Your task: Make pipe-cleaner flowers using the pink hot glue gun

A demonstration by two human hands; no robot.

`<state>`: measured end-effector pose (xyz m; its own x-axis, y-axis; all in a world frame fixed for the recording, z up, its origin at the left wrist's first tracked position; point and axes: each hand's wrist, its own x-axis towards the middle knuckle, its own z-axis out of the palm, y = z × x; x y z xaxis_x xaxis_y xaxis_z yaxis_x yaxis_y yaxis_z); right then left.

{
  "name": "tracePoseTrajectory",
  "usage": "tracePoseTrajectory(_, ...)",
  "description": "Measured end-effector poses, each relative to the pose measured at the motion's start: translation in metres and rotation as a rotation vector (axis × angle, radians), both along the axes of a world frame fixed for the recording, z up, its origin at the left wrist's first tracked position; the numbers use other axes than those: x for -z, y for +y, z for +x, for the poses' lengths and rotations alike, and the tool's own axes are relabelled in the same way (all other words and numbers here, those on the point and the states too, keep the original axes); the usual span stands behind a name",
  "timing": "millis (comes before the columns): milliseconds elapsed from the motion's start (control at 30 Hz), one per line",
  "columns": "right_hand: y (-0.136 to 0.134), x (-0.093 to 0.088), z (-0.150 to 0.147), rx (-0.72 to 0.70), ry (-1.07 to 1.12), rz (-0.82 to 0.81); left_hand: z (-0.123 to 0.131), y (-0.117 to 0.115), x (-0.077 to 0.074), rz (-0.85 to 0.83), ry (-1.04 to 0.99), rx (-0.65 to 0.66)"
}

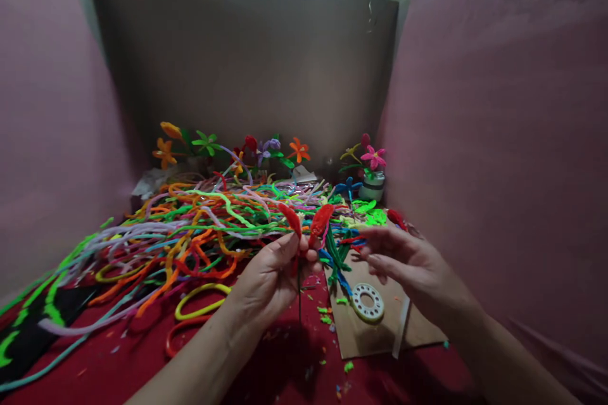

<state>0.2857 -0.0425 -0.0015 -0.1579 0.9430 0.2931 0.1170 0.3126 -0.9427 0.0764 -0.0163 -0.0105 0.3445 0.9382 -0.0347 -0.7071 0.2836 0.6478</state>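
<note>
My left hand pinches two red pipe-cleaner petals by their lower ends, and a thin dark stem hangs below the fingers. The petals stand up and spread apart in a V. My right hand is apart from them on the right, its fingers stretched out with nothing visible between them. Under and beside it lies a piece of brown cardboard bearing a white ring-shaped spool, a pale narrow strip and green and blue pipe-cleaner pieces.
A big tangle of coloured pipe cleaners covers the left and middle of the red tabletop. Finished pipe-cleaner flowers stand along the back, some in a glass jar. Green scraps dot the surface. Pink walls rise at both sides.
</note>
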Motion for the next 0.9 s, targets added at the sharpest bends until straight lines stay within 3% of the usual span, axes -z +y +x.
tracePoseTrajectory(100, 0.019, -0.01, -0.029, -0.181, 0.29, -0.023, 0.004, -0.007, 0.0, 0.019, 0.004, 0.083)
tracePoseTrajectory(200, 0.027, -0.013, -0.039, -0.312, 0.38, -0.027, 0.006, -0.011, 0.001, 0.043, -0.003, 0.16)
tracePoseTrajectory(433, 0.024, -0.009, -0.04, -0.182, 0.347, 0.144, 0.005, -0.01, 0.004, 0.031, 0.007, 0.195)
tracePoseTrajectory(900, 0.025, -0.023, -0.03, -0.184, 0.428, -0.082, 0.006, -0.002, 0.009, 0.073, 0.122, 0.093)
